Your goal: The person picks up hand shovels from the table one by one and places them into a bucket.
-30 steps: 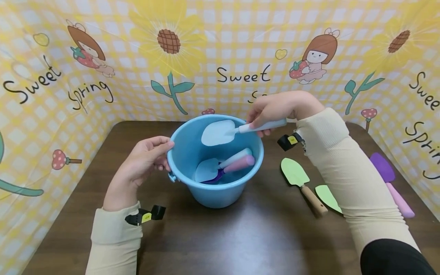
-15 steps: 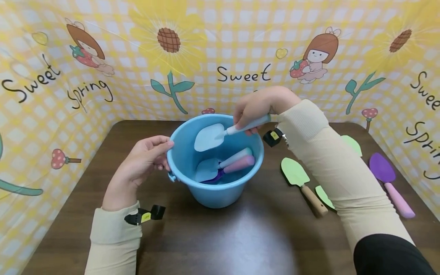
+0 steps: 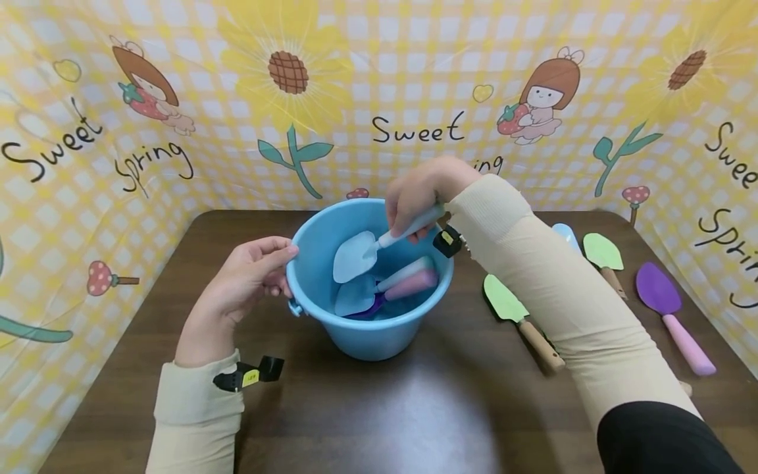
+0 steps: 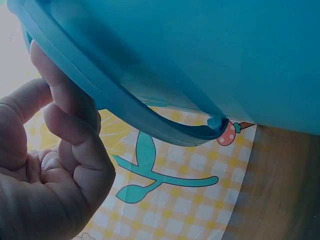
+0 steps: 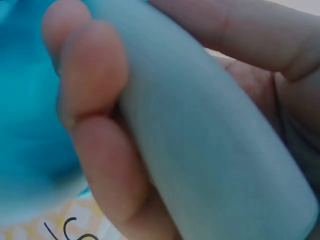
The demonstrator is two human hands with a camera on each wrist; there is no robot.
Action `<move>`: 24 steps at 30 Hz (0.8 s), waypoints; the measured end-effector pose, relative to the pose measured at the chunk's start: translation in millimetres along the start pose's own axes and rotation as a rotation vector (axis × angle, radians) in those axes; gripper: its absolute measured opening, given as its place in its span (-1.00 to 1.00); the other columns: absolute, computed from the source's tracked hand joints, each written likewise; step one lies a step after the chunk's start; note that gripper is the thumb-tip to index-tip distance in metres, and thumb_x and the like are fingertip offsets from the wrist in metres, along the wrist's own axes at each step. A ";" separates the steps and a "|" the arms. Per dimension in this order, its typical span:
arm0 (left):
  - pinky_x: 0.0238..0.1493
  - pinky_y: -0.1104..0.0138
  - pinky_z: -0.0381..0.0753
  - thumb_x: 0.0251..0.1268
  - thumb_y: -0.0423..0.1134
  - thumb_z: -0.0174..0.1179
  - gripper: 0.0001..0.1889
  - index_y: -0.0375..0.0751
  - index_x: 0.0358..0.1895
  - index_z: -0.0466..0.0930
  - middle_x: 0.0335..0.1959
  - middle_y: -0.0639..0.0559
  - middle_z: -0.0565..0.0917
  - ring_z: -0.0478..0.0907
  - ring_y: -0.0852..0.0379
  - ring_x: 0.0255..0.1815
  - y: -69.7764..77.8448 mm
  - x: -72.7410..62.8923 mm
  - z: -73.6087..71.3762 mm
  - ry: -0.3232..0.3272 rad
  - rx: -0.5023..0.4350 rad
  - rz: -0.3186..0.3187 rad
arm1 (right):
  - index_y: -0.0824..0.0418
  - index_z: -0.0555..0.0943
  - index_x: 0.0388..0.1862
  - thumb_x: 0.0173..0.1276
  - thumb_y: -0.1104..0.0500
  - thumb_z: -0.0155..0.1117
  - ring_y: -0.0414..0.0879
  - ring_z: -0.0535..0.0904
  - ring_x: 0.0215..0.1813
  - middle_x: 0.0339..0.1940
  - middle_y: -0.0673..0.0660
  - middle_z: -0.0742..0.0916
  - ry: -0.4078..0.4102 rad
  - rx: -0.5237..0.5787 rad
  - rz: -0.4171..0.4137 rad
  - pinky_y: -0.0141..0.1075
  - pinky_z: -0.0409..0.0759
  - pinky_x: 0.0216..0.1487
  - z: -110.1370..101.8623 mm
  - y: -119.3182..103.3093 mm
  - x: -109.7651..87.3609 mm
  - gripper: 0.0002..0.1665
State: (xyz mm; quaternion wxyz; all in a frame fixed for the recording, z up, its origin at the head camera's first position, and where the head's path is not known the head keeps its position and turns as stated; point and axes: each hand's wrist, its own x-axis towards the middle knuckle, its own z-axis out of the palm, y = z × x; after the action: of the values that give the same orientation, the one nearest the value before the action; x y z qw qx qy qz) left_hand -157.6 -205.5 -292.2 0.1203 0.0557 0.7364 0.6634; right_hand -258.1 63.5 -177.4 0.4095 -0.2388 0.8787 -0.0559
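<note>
A blue bucket [image 3: 373, 339] stands upright on the brown table. My left hand [image 3: 251, 273] pinches its left rim between thumb and fingers; in the left wrist view the fingers [image 4: 70, 95] curl at the rim beside the lowered bucket handle [image 4: 170, 135]. My right hand [image 3: 417, 197] grips a light blue hand trowel [image 3: 355, 258] by its handle, which fills the right wrist view. The blade points down and left inside the bucket mouth. Below it in the bucket lie another light blue trowel [image 3: 354, 296] and a purple trowel with a pink handle [image 3: 412, 284].
Right of the bucket lie a green trowel with a wooden handle [image 3: 506, 299], another green trowel [image 3: 603, 251] and a purple trowel [image 3: 658, 288]. A light blue blade [image 3: 566, 236] shows partly behind the right sleeve. A yellow checked cloth [image 3: 379, 79] encloses the table's back and sides.
My right hand has moved left and lower with the light blue trowel, bringing its blade down into the bucket. My left hand stays at the rim.
</note>
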 end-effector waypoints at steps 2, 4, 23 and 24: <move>-0.52 0.47 0.55 0.49 -0.14 0.13 -0.66 -0.37 0.06 0.43 -0.58 0.11 0.66 0.64 0.21 -0.64 -0.8 -0.8 -0.5 -0.001 -0.001 0.004 | 0.25 0.68 -0.15 0.50 0.09 0.14 -0.15 0.54 -0.41 -0.44 0.05 0.71 -0.009 -0.036 -0.008 -0.31 0.55 -0.33 -0.7 -4.3 5.0 -0.73; -0.52 0.48 0.55 0.49 -0.15 0.12 -0.66 -0.39 0.06 0.42 -0.58 0.11 0.66 0.64 0.22 -0.64 -1.5 -1.4 -0.8 -0.003 -0.008 0.009 | 0.27 0.69 -0.17 0.51 0.11 0.13 -0.16 0.55 -0.42 -0.43 0.05 0.72 -0.021 -0.066 -0.018 -0.32 0.58 -0.25 -1.3 -8.7 9.2 -0.72; -0.52 0.48 0.53 0.49 -0.17 0.12 -0.70 -0.35 0.05 0.44 -0.56 0.11 0.67 0.64 0.22 -0.63 -1.1 -0.2 -1.0 -0.016 -0.009 0.016 | 0.26 0.66 -0.12 0.51 0.13 0.14 -0.13 0.55 -0.39 -0.39 0.10 0.71 -0.085 -0.054 0.035 -0.32 0.61 -0.17 13.1 -20.0 31.4 -0.76; -0.52 0.48 0.54 0.49 -0.17 0.12 -0.70 -0.35 0.05 0.44 -0.55 0.11 0.68 0.65 0.22 -0.63 -1.3 -0.3 -1.3 -0.017 -0.006 0.019 | 0.27 0.65 -0.13 0.51 0.13 0.14 -0.13 0.55 -0.39 -0.38 0.10 0.70 -0.088 -0.054 0.034 -0.31 0.61 -0.16 13.9 -19.7 32.8 -0.77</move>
State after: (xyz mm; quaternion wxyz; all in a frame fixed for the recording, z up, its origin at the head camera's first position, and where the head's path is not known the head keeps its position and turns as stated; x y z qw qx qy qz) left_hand -157.5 -207.0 -293.2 0.1203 0.0679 0.7329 0.6661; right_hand -258.5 32.2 -203.5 0.4419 -0.2372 0.8650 -0.0148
